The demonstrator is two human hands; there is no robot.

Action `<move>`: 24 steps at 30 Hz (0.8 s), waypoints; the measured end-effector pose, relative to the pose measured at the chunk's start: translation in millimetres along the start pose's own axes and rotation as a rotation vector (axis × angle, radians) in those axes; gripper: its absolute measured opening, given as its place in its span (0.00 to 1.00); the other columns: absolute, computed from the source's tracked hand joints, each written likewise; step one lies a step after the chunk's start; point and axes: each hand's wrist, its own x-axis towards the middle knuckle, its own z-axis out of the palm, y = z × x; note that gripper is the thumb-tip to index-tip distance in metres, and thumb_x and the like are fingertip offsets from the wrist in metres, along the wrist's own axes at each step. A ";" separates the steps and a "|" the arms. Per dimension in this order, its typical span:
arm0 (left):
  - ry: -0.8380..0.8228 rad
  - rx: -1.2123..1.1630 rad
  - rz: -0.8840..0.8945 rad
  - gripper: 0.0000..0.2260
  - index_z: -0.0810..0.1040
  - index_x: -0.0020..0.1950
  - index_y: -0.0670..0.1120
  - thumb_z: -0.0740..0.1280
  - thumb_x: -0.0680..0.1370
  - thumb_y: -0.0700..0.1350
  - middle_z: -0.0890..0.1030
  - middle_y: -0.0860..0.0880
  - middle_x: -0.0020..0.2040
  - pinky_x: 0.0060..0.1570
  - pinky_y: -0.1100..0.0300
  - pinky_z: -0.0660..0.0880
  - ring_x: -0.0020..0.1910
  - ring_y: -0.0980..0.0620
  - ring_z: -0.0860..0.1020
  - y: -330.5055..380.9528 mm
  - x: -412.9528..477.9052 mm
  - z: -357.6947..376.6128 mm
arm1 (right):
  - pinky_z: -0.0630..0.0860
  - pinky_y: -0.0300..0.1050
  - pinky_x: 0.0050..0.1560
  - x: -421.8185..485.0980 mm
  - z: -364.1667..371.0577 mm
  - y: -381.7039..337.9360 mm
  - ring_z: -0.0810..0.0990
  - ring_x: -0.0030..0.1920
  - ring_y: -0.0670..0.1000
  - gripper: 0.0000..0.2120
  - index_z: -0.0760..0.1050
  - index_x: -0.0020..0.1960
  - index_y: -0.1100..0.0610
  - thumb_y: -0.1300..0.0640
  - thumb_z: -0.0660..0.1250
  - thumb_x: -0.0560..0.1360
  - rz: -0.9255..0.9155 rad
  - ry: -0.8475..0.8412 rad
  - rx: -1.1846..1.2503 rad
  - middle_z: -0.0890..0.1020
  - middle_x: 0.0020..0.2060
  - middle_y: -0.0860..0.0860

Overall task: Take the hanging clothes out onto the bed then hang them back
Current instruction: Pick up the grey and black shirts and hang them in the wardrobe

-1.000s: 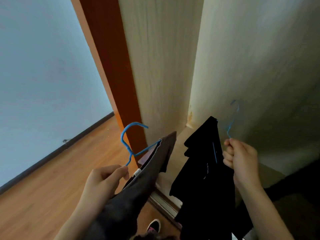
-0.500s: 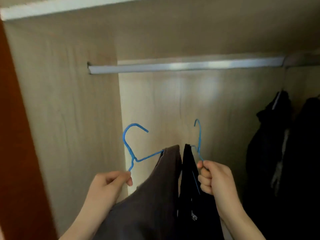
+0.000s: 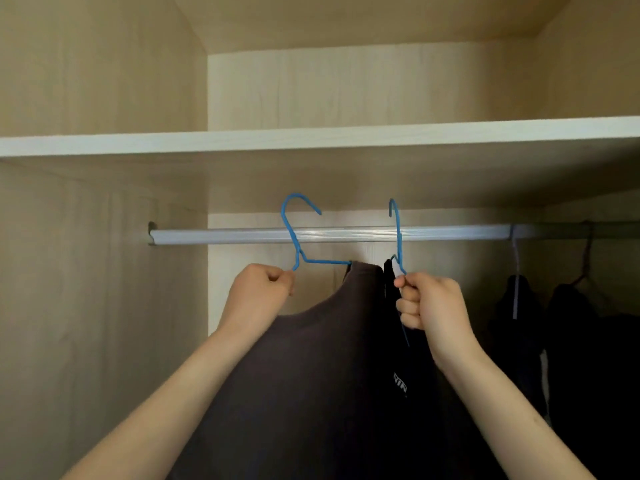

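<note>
My left hand [image 3: 259, 289] pinches a blue wire hanger [image 3: 294, 233] that carries a dark brown garment [image 3: 311, 375]. My right hand [image 3: 429, 303] grips a second blue hanger [image 3: 398, 233] with a black garment [image 3: 398, 368] on it. Both hooks reach up in front of the silver wardrobe rail [image 3: 225, 235], with their tips above it. I cannot tell whether either hook rests on the rail.
A pale shelf [image 3: 138, 143] runs right above the rail. At the right, dark clothes [image 3: 519, 323] hang from the same rail on other hangers. The wardrobe's side wall [image 3: 86, 306] closes the left. The rail's left stretch is bare.
The view has swung up from the wardrobe's lower edge to the rail. Both hands have lifted the hangers from below the rail up to its height.
</note>
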 end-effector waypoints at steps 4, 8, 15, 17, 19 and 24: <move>-0.039 0.091 0.001 0.17 0.83 0.39 0.37 0.62 0.76 0.48 0.75 0.44 0.28 0.35 0.58 0.71 0.30 0.46 0.74 -5.0 39.1 16.7 | 0.53 0.33 0.18 29.4 15.9 -1.9 0.57 0.17 0.43 0.13 0.70 0.36 0.61 0.66 0.53 0.78 0.015 0.013 -0.054 0.61 0.18 0.45; -0.084 0.106 -0.020 0.17 0.83 0.42 0.35 0.62 0.76 0.47 0.83 0.39 0.37 0.42 0.55 0.75 0.38 0.42 0.80 -19.9 61.5 34.0 | 0.54 0.34 0.16 50.4 28.1 7.5 0.58 0.16 0.42 0.15 0.69 0.35 0.62 0.66 0.52 0.78 0.034 0.027 -0.100 0.62 0.15 0.45; -0.159 0.112 -0.063 0.16 0.83 0.44 0.35 0.61 0.77 0.46 0.84 0.40 0.41 0.43 0.56 0.75 0.40 0.45 0.81 -42.4 68.2 55.5 | 0.53 0.33 0.16 77.0 42.1 39.8 0.58 0.14 0.43 0.15 0.70 0.35 0.63 0.67 0.52 0.78 0.097 0.065 -0.109 0.62 0.15 0.45; -0.171 0.109 -0.059 0.17 0.83 0.44 0.34 0.61 0.77 0.46 0.84 0.40 0.41 0.43 0.56 0.76 0.40 0.44 0.81 -48.3 65.6 59.3 | 0.53 0.32 0.17 78.9 45.0 49.8 0.57 0.14 0.43 0.14 0.70 0.35 0.64 0.68 0.52 0.77 0.117 0.069 -0.112 0.62 0.15 0.45; -0.173 0.104 -0.054 0.17 0.81 0.39 0.34 0.61 0.77 0.45 0.81 0.40 0.36 0.42 0.55 0.76 0.37 0.44 0.80 -53.6 65.0 60.3 | 0.53 0.33 0.17 79.4 47.8 59.0 0.58 0.15 0.43 0.14 0.70 0.36 0.63 0.67 0.52 0.77 0.128 0.072 -0.118 0.63 0.15 0.45; -0.188 0.074 -0.057 0.17 0.82 0.44 0.33 0.61 0.78 0.45 0.84 0.39 0.41 0.45 0.54 0.77 0.41 0.43 0.81 -62.4 68.4 56.1 | 0.56 0.33 0.17 77.7 57.5 68.9 0.59 0.15 0.44 0.13 0.71 0.40 0.63 0.66 0.51 0.79 0.151 0.069 -0.129 0.65 0.16 0.46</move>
